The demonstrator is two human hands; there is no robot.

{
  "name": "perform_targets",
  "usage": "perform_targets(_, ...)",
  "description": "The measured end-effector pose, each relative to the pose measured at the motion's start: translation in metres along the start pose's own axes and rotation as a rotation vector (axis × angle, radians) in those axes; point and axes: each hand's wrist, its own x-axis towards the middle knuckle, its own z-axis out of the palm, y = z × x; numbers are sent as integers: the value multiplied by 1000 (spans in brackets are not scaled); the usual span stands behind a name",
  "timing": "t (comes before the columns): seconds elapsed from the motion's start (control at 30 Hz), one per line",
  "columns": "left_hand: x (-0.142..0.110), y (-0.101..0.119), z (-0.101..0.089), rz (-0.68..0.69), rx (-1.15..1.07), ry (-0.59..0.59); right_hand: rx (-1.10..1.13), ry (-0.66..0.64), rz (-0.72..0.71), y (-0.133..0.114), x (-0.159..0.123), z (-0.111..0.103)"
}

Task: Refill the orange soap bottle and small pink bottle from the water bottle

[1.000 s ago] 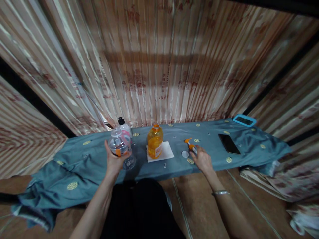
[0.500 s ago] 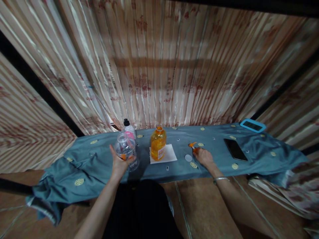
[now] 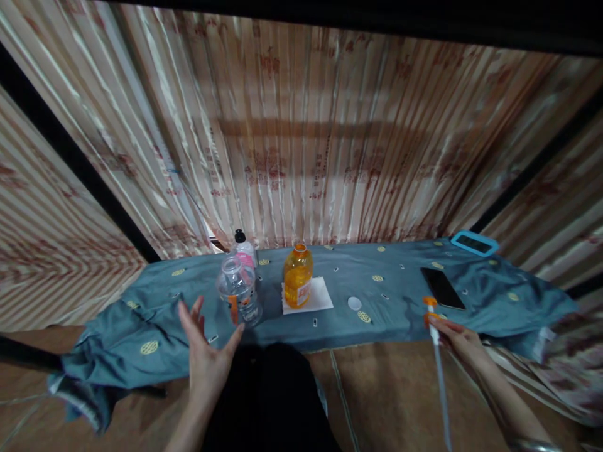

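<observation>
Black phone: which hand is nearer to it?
Right. The right hand, holding the orange-and-white pump, is just on the wearer's side of the black phone. The left hand is far to its left, open by the clear bottle.

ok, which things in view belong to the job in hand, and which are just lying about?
In the job:
pump, in the right hand
clear bottle, beside the open left hand
amber bottle and paper under it, probably

Lying about:
phone
blue-framed device
black-capped bottle, likely
white disc, role unclear
</observation>
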Motion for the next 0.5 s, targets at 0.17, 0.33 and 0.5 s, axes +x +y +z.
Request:
perform_targets(0.17,-27,23,43,1,-66,-293,389,-11,134,-21,-29,5)
perform_targets(0.33,-8,22,121,23,-178,-367,663,-81,164,-46,-42,45)
perform_targets(0.5,16,16,165,-65,-265,-350,844,-156,145,-72,-27,87)
